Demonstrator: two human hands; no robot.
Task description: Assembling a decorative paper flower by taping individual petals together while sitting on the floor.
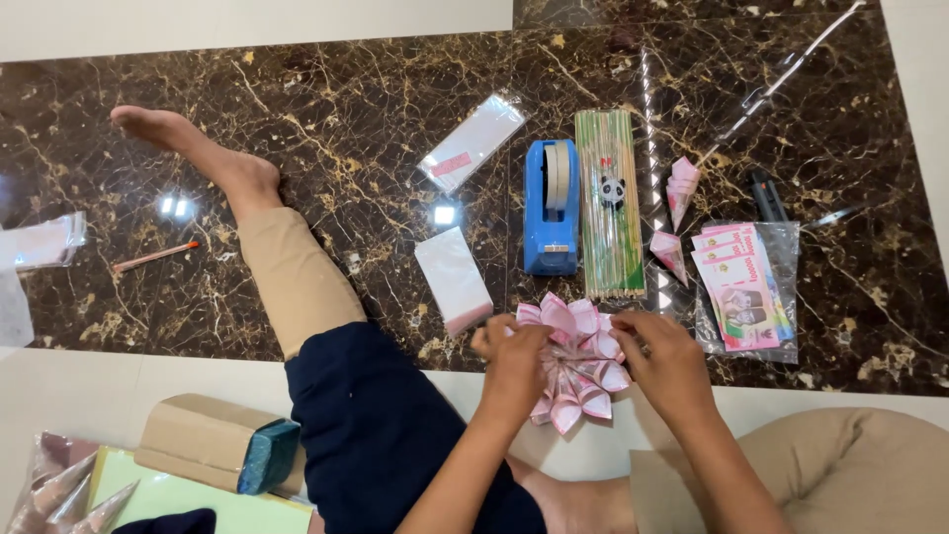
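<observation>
A pink and white paper flower (578,361), made of many folded cones, sits low over the floor between my hands. My left hand (512,364) grips its left side with curled fingers. My right hand (664,358) pinches its right edge. Just beyond the flower lie a blue tape dispenser (551,206) and a pack of bamboo skewers (610,203). Two loose folded pink cones (676,213) lie right of the skewers.
A clear bag of pink paper notes (743,287) lies at right, a black cutter (767,196) behind it. White packets (453,279) (473,140) lie left of the dispenser. My outstretched leg (287,267), a cardboard box (213,443) and a thin orange stick (153,257) are at left.
</observation>
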